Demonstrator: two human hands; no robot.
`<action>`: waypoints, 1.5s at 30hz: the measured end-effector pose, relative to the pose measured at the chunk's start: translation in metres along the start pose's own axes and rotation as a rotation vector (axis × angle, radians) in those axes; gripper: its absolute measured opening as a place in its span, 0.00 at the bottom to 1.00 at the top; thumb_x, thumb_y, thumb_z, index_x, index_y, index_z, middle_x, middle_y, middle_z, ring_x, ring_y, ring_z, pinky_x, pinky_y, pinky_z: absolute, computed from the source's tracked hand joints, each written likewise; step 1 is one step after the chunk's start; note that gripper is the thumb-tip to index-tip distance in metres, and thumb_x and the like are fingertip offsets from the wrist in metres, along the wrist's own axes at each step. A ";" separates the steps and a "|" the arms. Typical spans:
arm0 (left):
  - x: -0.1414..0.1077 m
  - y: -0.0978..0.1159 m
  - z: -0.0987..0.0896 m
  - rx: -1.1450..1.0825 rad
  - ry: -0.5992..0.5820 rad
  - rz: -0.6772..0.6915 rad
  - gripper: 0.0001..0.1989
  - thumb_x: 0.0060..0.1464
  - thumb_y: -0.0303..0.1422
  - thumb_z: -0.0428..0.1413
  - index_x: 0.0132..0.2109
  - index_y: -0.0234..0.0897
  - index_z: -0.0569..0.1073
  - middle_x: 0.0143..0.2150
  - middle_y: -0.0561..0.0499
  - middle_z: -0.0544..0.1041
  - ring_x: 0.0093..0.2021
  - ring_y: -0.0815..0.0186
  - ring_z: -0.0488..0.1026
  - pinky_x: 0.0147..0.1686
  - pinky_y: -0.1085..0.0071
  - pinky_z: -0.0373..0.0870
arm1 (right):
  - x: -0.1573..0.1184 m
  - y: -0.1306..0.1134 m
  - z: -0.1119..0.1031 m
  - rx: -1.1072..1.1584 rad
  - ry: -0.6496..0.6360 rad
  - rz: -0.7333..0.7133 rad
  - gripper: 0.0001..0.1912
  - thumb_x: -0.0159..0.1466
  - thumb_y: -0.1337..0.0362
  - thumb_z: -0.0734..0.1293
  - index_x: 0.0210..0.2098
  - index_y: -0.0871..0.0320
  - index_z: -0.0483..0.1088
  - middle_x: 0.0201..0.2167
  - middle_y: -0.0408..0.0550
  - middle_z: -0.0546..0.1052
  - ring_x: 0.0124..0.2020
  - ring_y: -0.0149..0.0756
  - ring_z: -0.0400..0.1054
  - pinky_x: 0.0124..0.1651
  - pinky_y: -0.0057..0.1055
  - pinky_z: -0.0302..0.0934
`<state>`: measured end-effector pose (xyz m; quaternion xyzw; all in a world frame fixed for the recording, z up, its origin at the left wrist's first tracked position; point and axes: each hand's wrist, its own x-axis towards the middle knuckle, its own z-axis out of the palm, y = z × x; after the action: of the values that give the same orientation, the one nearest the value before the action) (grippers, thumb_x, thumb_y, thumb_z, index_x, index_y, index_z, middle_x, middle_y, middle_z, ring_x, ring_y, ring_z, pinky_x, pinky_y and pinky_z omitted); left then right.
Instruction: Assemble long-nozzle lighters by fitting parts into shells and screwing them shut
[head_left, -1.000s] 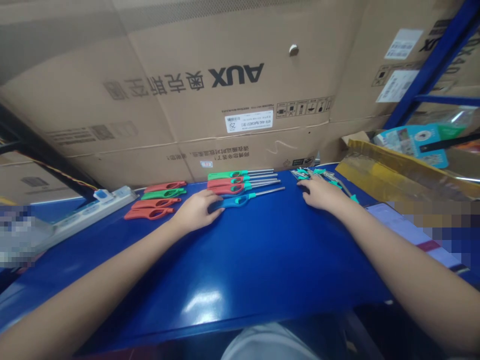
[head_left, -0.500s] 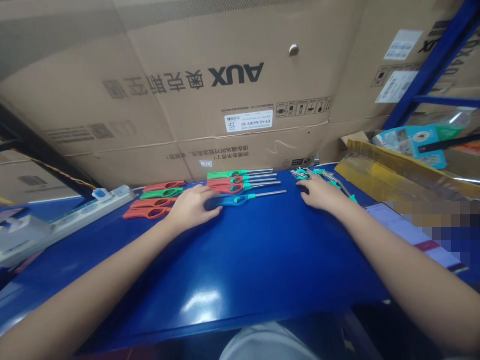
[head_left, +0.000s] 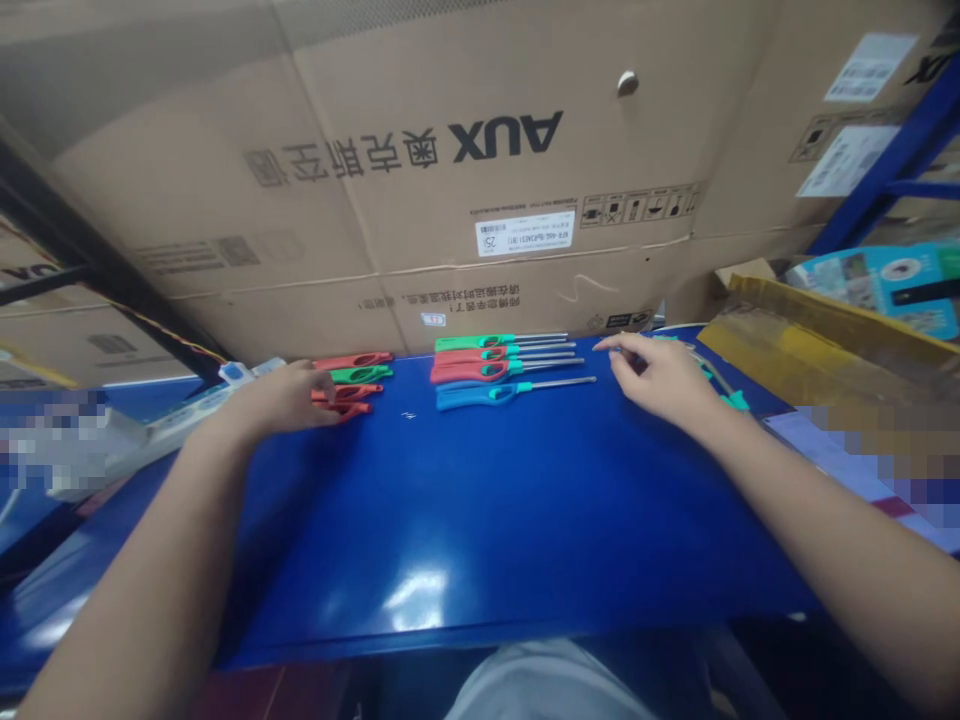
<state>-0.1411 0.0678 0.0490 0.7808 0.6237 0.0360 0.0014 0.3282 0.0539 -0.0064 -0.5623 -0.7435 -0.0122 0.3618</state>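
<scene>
My left hand [head_left: 281, 405] is at the left row of lighter handles, its fingers and thumb closed around the nearer orange-red handle [head_left: 352, 411]. A green handle [head_left: 361, 375] and a red handle [head_left: 352, 360] lie just behind it. My right hand [head_left: 656, 375] hovers by a pile of metal tubes with turquoise ends [head_left: 735, 400], index finger stretched out and thumb apart; nothing shows between them. The hand covers much of the pile. Between my hands lie several long-nosed lighters with metal tubes, the nearest a blue lighter [head_left: 474, 395], then red lighters [head_left: 469, 371] and a green lighter [head_left: 469, 342].
A large cardboard box [head_left: 450, 90] stands along the back edge of the blue table [head_left: 450, 510]. A white power strip [head_left: 180, 412] runs along the left. At right are a box flap with yellow tape [head_left: 787, 325] and a flat light-coloured screen [head_left: 814, 440].
My left hand has left the blue lighter and moved left to the orange-red handles. My right hand stays by the tube pile, its index finger now straighter. The view has shifted slightly.
</scene>
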 end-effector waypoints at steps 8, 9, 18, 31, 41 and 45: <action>0.007 0.005 0.003 0.167 -0.324 -0.063 0.07 0.45 0.33 0.57 0.23 0.38 0.77 0.25 0.48 0.77 0.27 0.59 0.70 0.30 0.67 0.57 | -0.002 0.002 0.009 -0.008 -0.047 -0.086 0.17 0.63 0.64 0.62 0.44 0.57 0.80 0.26 0.46 0.80 0.26 0.38 0.72 0.32 0.32 0.62; 0.006 0.007 0.003 0.167 -0.338 -0.066 0.07 0.44 0.32 0.57 0.23 0.37 0.76 0.25 0.47 0.77 0.26 0.59 0.70 0.30 0.67 0.57 | -0.002 0.001 0.009 -0.015 -0.057 -0.097 0.16 0.64 0.64 0.62 0.44 0.57 0.80 0.27 0.47 0.80 0.27 0.38 0.73 0.32 0.33 0.63; -0.014 0.046 0.005 0.027 -0.511 0.146 0.04 0.43 0.30 0.55 0.25 0.38 0.75 0.25 0.53 0.76 0.27 0.63 0.72 0.28 0.71 0.58 | -0.012 -0.017 0.014 0.034 -0.123 -0.333 0.14 0.67 0.65 0.61 0.43 0.56 0.80 0.42 0.50 0.84 0.43 0.44 0.79 0.46 0.38 0.70; -0.035 0.161 0.086 -0.177 0.131 0.878 0.12 0.68 0.33 0.49 0.37 0.36 0.73 0.35 0.48 0.73 0.36 0.62 0.66 0.38 0.66 0.63 | -0.048 -0.067 0.038 0.251 -0.561 -0.715 0.11 0.70 0.57 0.66 0.46 0.56 0.74 0.45 0.50 0.76 0.42 0.36 0.73 0.42 0.30 0.65; -0.036 0.159 0.085 -0.229 0.156 0.897 0.09 0.66 0.32 0.51 0.45 0.38 0.76 0.41 0.45 0.76 0.40 0.60 0.69 0.41 0.63 0.67 | -0.043 -0.068 0.033 0.185 -0.675 -0.578 0.08 0.71 0.61 0.64 0.47 0.56 0.71 0.44 0.47 0.76 0.38 0.34 0.70 0.38 0.29 0.59; -0.036 0.159 0.084 -0.314 0.123 0.902 0.12 0.65 0.31 0.53 0.53 0.40 0.75 0.51 0.45 0.77 0.49 0.58 0.71 0.49 0.63 0.70 | -0.035 -0.061 0.022 0.137 -0.716 -0.580 0.11 0.71 0.55 0.65 0.41 0.56 0.72 0.39 0.45 0.75 0.37 0.34 0.69 0.36 0.28 0.56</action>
<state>0.0108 0.0005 -0.0295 0.9602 0.2090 0.1729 0.0667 0.2686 0.0122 -0.0185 -0.2748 -0.9472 0.1312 0.1004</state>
